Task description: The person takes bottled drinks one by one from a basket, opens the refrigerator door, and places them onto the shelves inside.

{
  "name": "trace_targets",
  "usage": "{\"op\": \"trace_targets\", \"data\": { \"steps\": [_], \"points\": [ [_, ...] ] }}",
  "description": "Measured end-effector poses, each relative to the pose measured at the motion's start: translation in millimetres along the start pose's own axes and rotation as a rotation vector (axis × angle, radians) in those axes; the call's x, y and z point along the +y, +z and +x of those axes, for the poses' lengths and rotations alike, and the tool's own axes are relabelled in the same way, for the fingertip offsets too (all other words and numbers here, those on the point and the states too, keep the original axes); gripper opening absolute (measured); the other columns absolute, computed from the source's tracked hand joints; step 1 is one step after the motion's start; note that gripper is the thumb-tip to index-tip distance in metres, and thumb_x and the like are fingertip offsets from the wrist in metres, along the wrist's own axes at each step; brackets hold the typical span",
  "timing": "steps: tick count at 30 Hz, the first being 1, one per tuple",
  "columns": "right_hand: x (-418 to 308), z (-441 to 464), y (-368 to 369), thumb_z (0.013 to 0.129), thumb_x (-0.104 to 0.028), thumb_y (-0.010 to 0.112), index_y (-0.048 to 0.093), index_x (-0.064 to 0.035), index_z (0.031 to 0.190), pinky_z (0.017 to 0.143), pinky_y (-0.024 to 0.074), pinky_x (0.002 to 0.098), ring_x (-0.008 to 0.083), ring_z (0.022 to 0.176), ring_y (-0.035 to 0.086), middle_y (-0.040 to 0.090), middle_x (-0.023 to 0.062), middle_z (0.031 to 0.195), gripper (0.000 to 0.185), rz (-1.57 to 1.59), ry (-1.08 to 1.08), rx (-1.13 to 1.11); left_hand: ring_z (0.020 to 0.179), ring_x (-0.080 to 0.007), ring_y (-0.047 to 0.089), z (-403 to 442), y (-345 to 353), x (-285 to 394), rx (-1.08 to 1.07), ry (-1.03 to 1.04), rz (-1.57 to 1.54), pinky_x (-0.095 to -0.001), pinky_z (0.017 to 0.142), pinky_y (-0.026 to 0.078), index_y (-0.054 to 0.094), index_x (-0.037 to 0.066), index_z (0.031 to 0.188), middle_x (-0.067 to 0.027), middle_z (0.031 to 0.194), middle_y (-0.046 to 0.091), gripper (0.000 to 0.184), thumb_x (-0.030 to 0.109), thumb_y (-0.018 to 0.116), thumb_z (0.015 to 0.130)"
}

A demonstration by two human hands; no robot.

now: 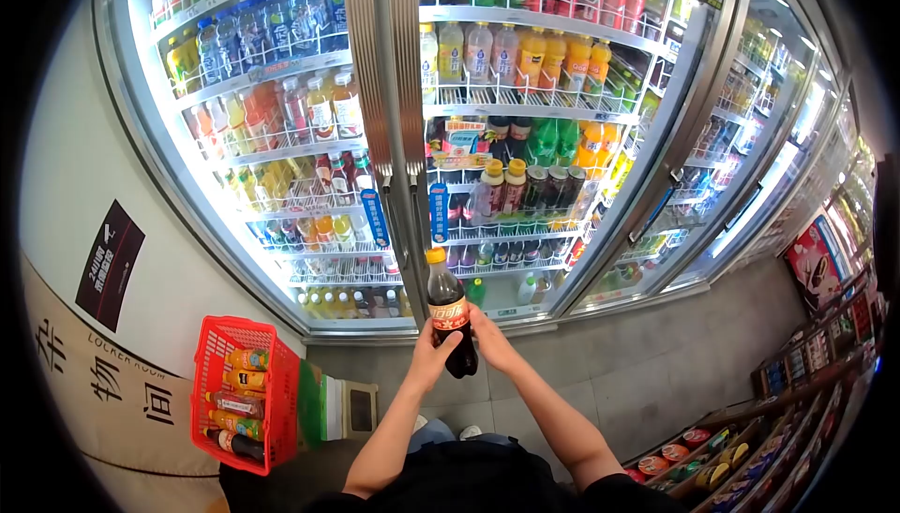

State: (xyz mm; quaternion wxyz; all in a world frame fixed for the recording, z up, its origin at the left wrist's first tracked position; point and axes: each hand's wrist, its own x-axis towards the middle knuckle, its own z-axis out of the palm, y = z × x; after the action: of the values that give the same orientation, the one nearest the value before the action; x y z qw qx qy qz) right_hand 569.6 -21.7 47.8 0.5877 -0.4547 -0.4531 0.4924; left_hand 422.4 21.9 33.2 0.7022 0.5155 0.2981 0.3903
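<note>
A cola bottle (448,311) with a yellow cap, dark liquid and an orange-red label is held nearly upright between both hands, in front of the glass-door fridge. My left hand (430,361) is wrapped around its lower left side, with the thumb across the front below the label. Against the bottle's right side rests my right hand (490,342), its fingers partly hidden behind the bottle. To the lower left stands a red plastic basket (279,391) with several bottles lying in it, one of them a dark cola bottle (236,445).
The fridge doors, with long metal handles (403,223), are closed in front of stocked drink shelves (506,105). A green and white box (323,407) stands beside the basket. Shelves of packaged snacks (741,452) line the lower right. Grey tiled floor (628,363) lies between.
</note>
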Motion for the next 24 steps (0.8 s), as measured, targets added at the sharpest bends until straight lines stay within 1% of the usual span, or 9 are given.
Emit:
{"op": "trace_targets", "data": {
  "steps": [3,5,7,11,15,17,19,23,24],
  "points": [
    [-7.2,8.7,-9.9,0.105,-0.048,0.030,0.036,0.0007,0.144,0.107,0.0365,0.0375,0.0208,0.128,0.047,0.050,0.0126,0.139,0.063,-0.147,0.019,-0.023,0.111,-0.0150,0.055,0.0,-3.0,6.4,0.025,0.007,0.005,-0.0295,0.096,0.042,0.045,0.002,0.136,-0.0068,0.123,0.059,0.060,0.024,0.073,0.089],
    [-4.5,18.2,-5.2,0.105,-0.049,0.030,0.039,0.0003,0.143,0.106,0.0377,0.0377,0.0219,0.126,0.049,0.051,0.0133,0.137,0.063,-0.075,0.000,-0.029,0.112,-0.0154,0.056,4.5,-11.4,14.0,0.038,0.017,0.017,-0.0297,0.096,0.043,0.045,0.002,0.136,-0.0071,0.122,0.059,0.060,0.025,0.074,0.088],
    [-5.4,28.8,1.1,0.106,-0.042,0.035,0.045,-0.0011,0.139,0.101,0.0420,0.0355,0.0183,0.116,0.054,0.057,0.0091,0.126,0.054,-0.019,0.023,0.007,0.111,-0.0154,0.056,9.0,-22.3,16.7,0.064,0.037,0.036,-0.0299,0.096,0.043,0.046,0.001,0.135,-0.0077,0.122,0.060,0.061,0.025,0.075,0.087],
    [-6.4,72.9,8.8,0.104,-0.046,0.038,0.048,-0.0037,0.137,0.097,0.0447,0.0354,0.0183,0.112,0.057,0.059,0.0099,0.125,0.055,0.163,0.104,0.029,0.113,-0.0153,0.055,12.5,-49.0,27.7,0.114,0.039,0.027,-0.0303,0.100,0.041,0.046,0.001,0.135,-0.0067,0.124,0.059,0.058,0.019,0.073,0.088],
    [-11.9,128.0,23.6,0.101,-0.040,0.047,0.053,-0.0065,0.133,0.091,0.0449,0.0296,0.0149,0.110,0.056,0.061,0.0055,0.122,0.046,0.146,-0.015,0.192,0.112,-0.0144,0.055,15.7,-73.4,44.1,0.151,0.031,0.007,-0.0300,0.099,0.041,0.047,0.002,0.135,-0.0063,0.122,0.060,0.057,0.020,0.073,0.088],
    [-16.8,159.0,29.5,0.100,-0.037,0.052,0.055,-0.0065,0.131,0.090,0.0435,0.0281,0.0129,0.110,0.055,0.061,0.0042,0.122,0.044,0.056,-0.078,0.297,0.109,-0.0152,0.057,21.7,-83.2,54.5,0.185,0.073,0.020,-0.0303,0.096,0.042,0.048,0.000,0.132,-0.0078,0.119,0.061,0.059,0.027,0.075,0.086],
    [-26.8,191.0,34.5,0.098,-0.038,0.056,0.056,-0.0061,0.130,0.089,0.0439,0.0298,0.0135,0.108,0.054,0.058,0.0042,0.123,0.046,0.039,-0.126,0.367,0.109,-0.0150,0.057,26.1,-92.1,63.6,0.207,0.110,0.015,-0.0302,0.095,0.042,0.049,0.000,0.131,-0.0077,0.118,0.062,0.058,0.027,0.075,0.087],
    [-10.4,268.2,27.8,0.096,-0.044,0.057,0.065,-0.0030,0.112,0.080,0.0440,0.0268,0.0123,0.088,0.056,0.065,0.0021,0.100,0.045,-0.129,-0.025,0.489,0.108,-0.0146,0.057,29.0,-111.0,78.5,0.212,0.137,-0.002,-0.0295,0.095,0.042,0.050,0.001,0.130,-0.0073,0.117,0.062,0.056,0.027,0.074,0.087],
    [-20.9,272.2,34.6,0.095,-0.048,0.057,0.067,0.0001,0.098,0.076,0.0444,0.0266,0.0124,0.080,0.056,0.066,0.0018,0.090,0.049,-0.194,0.002,0.576,0.108,-0.0144,0.057,28.3,-114.4,82.0,0.208,0.137,0.005,-0.0294,0.094,0.042,0.050,0.001,0.129,-0.0071,0.117,0.062,0.056,0.027,0.075,0.087]
  ]
}}
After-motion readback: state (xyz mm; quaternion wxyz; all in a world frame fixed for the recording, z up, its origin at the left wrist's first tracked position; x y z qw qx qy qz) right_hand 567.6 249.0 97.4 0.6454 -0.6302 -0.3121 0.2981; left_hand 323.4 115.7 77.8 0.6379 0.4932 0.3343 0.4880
